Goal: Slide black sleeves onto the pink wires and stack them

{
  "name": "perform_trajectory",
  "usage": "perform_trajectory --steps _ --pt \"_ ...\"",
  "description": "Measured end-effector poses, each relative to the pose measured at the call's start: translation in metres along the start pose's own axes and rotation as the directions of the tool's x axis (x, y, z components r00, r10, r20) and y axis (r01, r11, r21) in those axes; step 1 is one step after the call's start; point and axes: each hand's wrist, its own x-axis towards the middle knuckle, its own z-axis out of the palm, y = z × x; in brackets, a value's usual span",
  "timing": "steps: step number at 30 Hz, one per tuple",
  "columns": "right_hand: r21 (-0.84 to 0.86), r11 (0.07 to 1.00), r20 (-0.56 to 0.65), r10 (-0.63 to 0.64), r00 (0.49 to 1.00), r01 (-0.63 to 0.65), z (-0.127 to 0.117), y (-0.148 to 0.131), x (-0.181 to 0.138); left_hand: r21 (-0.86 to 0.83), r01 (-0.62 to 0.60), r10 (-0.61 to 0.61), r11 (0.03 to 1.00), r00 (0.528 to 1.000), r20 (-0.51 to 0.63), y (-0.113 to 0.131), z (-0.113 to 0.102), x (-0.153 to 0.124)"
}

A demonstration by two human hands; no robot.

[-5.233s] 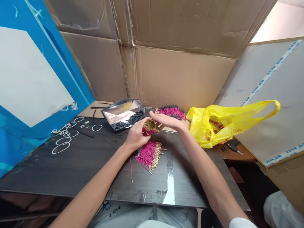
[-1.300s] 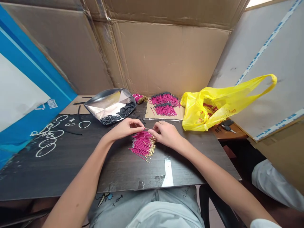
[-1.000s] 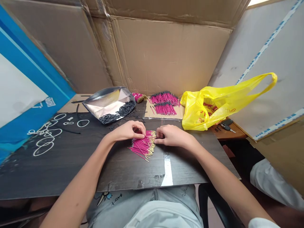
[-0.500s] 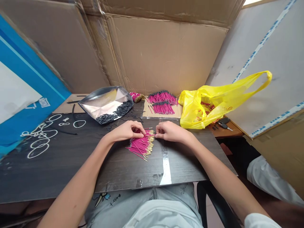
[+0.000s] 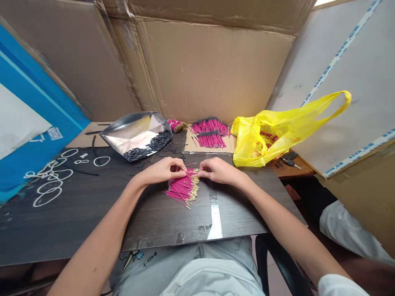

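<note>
A loose pile of thin pink wires with gold tips (image 5: 182,190) lies on the dark board (image 5: 92,205) in front of me. My left hand (image 5: 163,170) rests at the pile's far left edge, its fingers curled and pinched on some of the pink wires. My right hand (image 5: 217,170) sits at the gold-tipped ends, fingers pinched together on the same wires. One pink wire pokes out between the two hands.
A silver foil tray (image 5: 135,132) with short black tubes stands at the back left. Pink wire bundles (image 5: 210,132) lie on cardboard behind. A yellow plastic bag (image 5: 277,131) sits at the right, keys beside it. White rubber bands (image 5: 49,181) lie at the left. Cardboard walls surround.
Five seconds ago both hands held a bundle up in the air; that bundle lies by the foil tray now. Both hands have come down to the pile and pinch wires at its far edge.
</note>
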Motion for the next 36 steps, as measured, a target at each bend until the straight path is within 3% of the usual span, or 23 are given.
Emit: perform_trajectory --steps 13,19,25,29,33,36 --pt "0.119 0.993 -0.144 -0.004 0.99 0.021 0.012 -0.014 -0.001 -0.167 0.066 -0.083 0.984 0.992 -0.095 -0.001 -0.002 -0.001" --pt "0.008 0.998 -0.219 0.058 0.974 -0.058 0.022 -0.014 0.002 -0.129 0.061 -0.078 0.99 0.988 -0.131 -0.003 -0.002 0.0" --pt "0.014 1.0 -0.308 -0.003 0.951 0.007 0.031 -0.01 0.005 -0.133 0.069 -0.093 0.989 0.98 -0.178 -0.001 0.002 0.001" --pt "0.067 0.996 -0.366 -0.035 0.93 0.064 0.036 -0.013 0.005 -0.115 0.022 -0.052 0.993 0.964 -0.261 -0.001 0.009 0.003" --pt "0.146 0.988 -0.406 0.01 0.914 0.054 0.04 -0.014 0.006 0.039 -0.088 0.096 0.995 0.912 -0.399 -0.002 0.013 0.006" --pt "0.239 0.969 -0.405 0.045 0.913 0.058 0.042 -0.013 0.007 0.12 -0.145 0.184 0.982 0.88 -0.437 -0.001 0.015 0.008"
